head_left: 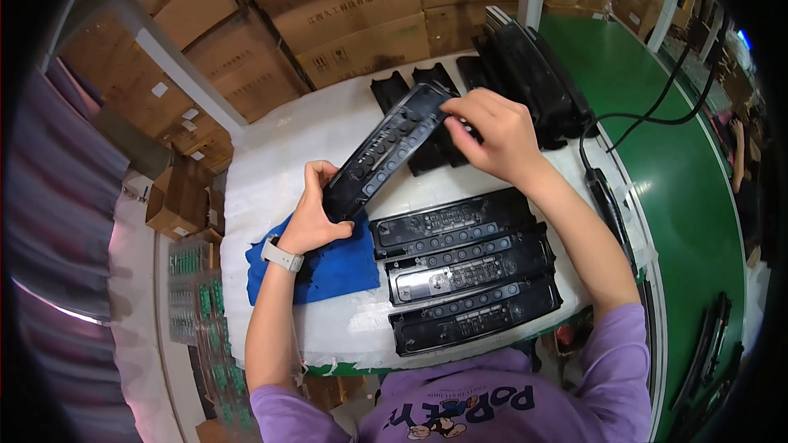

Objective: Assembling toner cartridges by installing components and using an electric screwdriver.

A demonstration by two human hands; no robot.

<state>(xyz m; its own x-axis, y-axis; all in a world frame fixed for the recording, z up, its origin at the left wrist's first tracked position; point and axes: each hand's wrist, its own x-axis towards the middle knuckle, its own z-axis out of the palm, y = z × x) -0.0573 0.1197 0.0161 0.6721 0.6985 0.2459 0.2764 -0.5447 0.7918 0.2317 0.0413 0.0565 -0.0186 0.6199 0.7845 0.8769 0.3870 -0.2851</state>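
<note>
A long black plastic panel (384, 154) with a row of round buttons is held up at a slant over the table. My left hand (310, 217) grips its lower end, thumb on one side and fingers on the other. At the upper end, my right hand (498, 133) has its fingers closed by the panel's corner; whether they pinch the edge or a small part cannot be seen. Beneath my left hand lies a blue cloth (345, 267). Three similar black panels, the far one (451, 226), the middle one (469, 271) and the near one (476, 316), rest side by side to the right.
Long black housings (538, 74) are stacked at the back right of the white-covered table (275, 148). A black corded tool (606, 201) lies along the right edge, beside a green surface (685, 221). Cardboard boxes (345, 0) line the back; green circuit boards (217, 332) are at left.
</note>
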